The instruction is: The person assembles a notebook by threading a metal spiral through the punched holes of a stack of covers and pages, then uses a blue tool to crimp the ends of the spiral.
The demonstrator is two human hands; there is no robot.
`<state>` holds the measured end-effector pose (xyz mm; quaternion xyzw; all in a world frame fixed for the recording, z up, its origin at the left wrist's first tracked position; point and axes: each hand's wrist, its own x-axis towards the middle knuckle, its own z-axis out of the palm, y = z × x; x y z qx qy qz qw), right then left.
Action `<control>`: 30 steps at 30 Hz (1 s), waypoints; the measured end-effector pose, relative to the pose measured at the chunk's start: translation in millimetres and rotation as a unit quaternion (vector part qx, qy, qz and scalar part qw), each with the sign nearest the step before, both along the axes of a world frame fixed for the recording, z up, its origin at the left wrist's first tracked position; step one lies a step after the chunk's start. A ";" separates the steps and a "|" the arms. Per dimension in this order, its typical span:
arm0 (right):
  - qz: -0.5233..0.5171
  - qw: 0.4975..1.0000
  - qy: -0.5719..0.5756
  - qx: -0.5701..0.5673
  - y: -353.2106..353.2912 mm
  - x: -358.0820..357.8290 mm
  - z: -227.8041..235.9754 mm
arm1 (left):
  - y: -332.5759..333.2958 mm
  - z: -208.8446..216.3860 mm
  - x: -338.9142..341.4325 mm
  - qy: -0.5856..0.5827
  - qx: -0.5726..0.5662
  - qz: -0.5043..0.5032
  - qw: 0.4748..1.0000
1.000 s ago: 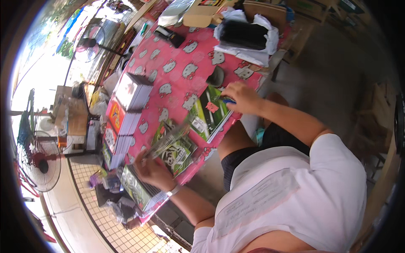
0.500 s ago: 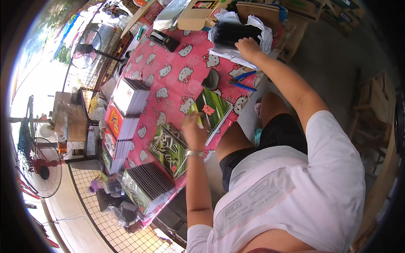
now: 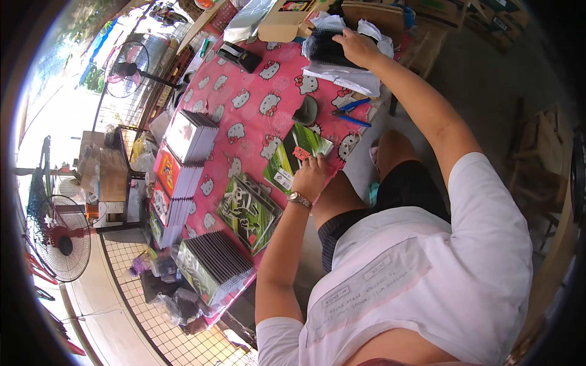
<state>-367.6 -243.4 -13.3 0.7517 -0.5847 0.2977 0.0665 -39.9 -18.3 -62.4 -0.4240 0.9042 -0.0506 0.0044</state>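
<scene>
My left hand (image 3: 310,175), with a watch at the wrist, lies over the near edge of a green-and-black notebook (image 3: 288,160). Its fingers are stretched out on the cover, beside a small red patch. My right hand (image 3: 359,49) is at the far end of the table, fingers closed at a bundle of thin black binding coils (image 3: 323,49). The coils lie on crumpled white paper (image 3: 345,78); single strands are too fine to make out. Blue-handled pliers (image 3: 353,113) and a dark, rounded object (image 3: 305,111) lie between my hands.
Green notebooks (image 3: 249,210) lie left of my left hand, with a coil-bound stack (image 3: 213,265) nearer me. More notebook stacks (image 3: 183,161) line the table's left side. A tape dispenser (image 3: 239,56) and an opened cardboard box (image 3: 287,24) stand farther back. Fans (image 3: 64,244) stand at the left.
My left hand has moved right and come down onto the notebook, whose lower corner now shows. My right hand has shifted farther away and slightly left over the black coils.
</scene>
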 end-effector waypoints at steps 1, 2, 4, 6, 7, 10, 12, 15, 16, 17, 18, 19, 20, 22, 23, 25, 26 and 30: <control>0.005 1.000 -0.003 -0.003 1.1 11.5 11.2 | -1.6 1.8 6.8 0.002 0.000 0.014 1.000; -0.024 0.999 -0.046 -0.007 4.5 19.4 20.4 | -5.4 11.1 9.6 0.000 -0.002 0.016 1.000; -0.028 0.990 -0.123 -0.070 5.9 11.6 33.5 | -17.7 41.2 12.5 0.006 0.047 0.143 0.989; 0.024 0.982 -0.180 -0.056 12.6 2.6 34.9 | -23.8 87.5 11.9 0.043 -0.016 0.153 0.987; 0.082 0.967 -0.239 -0.043 18.6 0.9 36.8 | -26.5 102.8 11.6 0.098 -0.087 0.118 0.984; 0.191 0.850 -0.465 0.160 79.4 48.9 39.5 | -20.5 105.1 25.7 0.092 -0.115 0.123 0.981; 0.234 0.772 -0.554 0.205 119.8 75.3 32.7 | -8.6 87.8 23.4 0.084 -0.130 0.123 0.980; 0.203 0.713 -0.620 0.256 174.9 89.3 1.3 | 10.9 79.4 8.8 0.125 -0.138 0.169 0.968; 0.168 0.711 -0.625 0.275 193.7 91.4 -5.7 | 15.9 75.7 4.9 0.157 -0.112 0.163 0.968; 0.173 0.712 -0.610 0.301 213.6 98.8 -3.8 | 20.0 71.5 3.7 0.158 -0.109 0.168 0.967; 0.190 0.731 -0.580 0.306 229.4 108.6 -5.2 | 22.7 70.0 1.7 0.162 -0.145 0.152 0.964; 0.206 0.750 -0.548 0.309 244.6 118.2 -6.9 | 24.1 68.3 -0.3 0.167 -0.180 0.134 0.960; 0.238 0.755 -0.535 0.296 255.7 135.3 -15.2 | 24.6 66.2 -3.4 0.167 -0.166 0.145 0.961; 0.322 0.726 -0.541 0.277 272.5 172.6 -19.8 | 26.7 62.3 -2.7 0.170 -0.174 0.133 0.961; 0.324 0.724 -0.543 0.276 271.7 173.9 -17.0 | 28.0 60.4 -1.6 0.173 -0.183 0.121 0.960; 0.344 0.694 -0.548 0.318 265.5 171.6 -10.6 | 27.2 54.7 0.7 0.193 -0.176 0.119 0.958; 0.333 0.789 -0.473 0.206 258.6 164.6 -12.6 | 25.0 53.5 3.6 0.208 -0.165 0.096 0.959; 0.294 0.741 -0.486 0.359 223.9 124.3 -3.6 | 13.5 61.3 4.3 0.239 -0.137 0.062 0.959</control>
